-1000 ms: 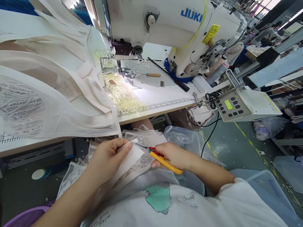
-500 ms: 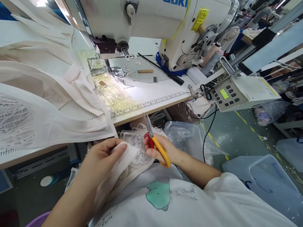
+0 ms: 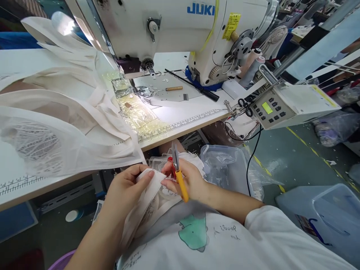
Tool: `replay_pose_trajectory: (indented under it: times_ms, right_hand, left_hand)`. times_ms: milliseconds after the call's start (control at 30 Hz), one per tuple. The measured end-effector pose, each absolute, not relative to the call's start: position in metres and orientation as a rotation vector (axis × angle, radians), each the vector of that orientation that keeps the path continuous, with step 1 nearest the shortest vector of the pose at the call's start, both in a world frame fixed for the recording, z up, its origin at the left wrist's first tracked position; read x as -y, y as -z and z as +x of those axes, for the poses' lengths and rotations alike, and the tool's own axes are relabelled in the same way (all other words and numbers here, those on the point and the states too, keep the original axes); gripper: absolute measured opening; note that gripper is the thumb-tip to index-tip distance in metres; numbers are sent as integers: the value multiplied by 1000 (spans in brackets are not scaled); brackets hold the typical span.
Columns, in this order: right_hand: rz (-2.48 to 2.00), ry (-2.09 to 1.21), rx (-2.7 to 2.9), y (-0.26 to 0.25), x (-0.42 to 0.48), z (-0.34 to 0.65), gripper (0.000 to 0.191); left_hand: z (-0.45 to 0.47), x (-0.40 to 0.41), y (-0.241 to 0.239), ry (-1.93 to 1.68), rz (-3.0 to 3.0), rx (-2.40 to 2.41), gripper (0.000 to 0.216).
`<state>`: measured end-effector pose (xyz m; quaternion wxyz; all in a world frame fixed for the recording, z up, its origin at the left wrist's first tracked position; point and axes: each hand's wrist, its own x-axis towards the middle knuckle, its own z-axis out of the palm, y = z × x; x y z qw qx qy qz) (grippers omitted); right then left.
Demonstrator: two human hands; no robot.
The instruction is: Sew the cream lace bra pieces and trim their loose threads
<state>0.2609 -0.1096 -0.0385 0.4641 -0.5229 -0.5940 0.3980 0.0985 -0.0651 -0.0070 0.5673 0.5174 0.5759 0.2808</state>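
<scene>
My left hand point(image 3: 128, 193) pinches the edge of a white fabric piece point(image 3: 146, 187) over my lap. Scissors point(image 3: 181, 183) with yellow and red handles are in my right hand point(image 3: 188, 178), their blades pointing up and away from me. The thumb and forefinger of that hand are at the fabric's corner, close beside my left fingertips; whether they grip it I cannot make out. Beneath both hands lie lace-patterned white pieces point(image 3: 165, 191), partly hidden. More white fabric with a lace panel point(image 3: 39, 146) is spread on the table to the left.
A sewing machine point(image 3: 174, 26) stands on the table, whose front edge carries a ruler strip point(image 3: 182, 123). A wooden-handled tool point(image 3: 174, 88) and a black screwdriver point(image 3: 208, 93) lie there. At right are a control box point(image 3: 275, 108) and a clear plastic bin point(image 3: 222, 165).
My right hand has moved left to the fabric's corner by my left fingers. The scissors have turned more upright. The camera view has shifted slightly; my left hand keeps its pinch.
</scene>
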Motion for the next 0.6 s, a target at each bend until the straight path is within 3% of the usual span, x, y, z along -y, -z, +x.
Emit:
replay_pose_trajectory:
  times_ms: [133,333,600]
  right_hand:
    - [-1288,-818,1566,35,109,264,40]
    - [-1304,-903,1611,38,105,260,45]
    - [-1378,-1006,1544,43,99,252,28]
  left_hand:
    - [92,61,15,-645,1195,-1313,23]
    - [90,59,18,-621,1283,-1283,23]
    - [82,61,26,-677,1617,-1272,37]
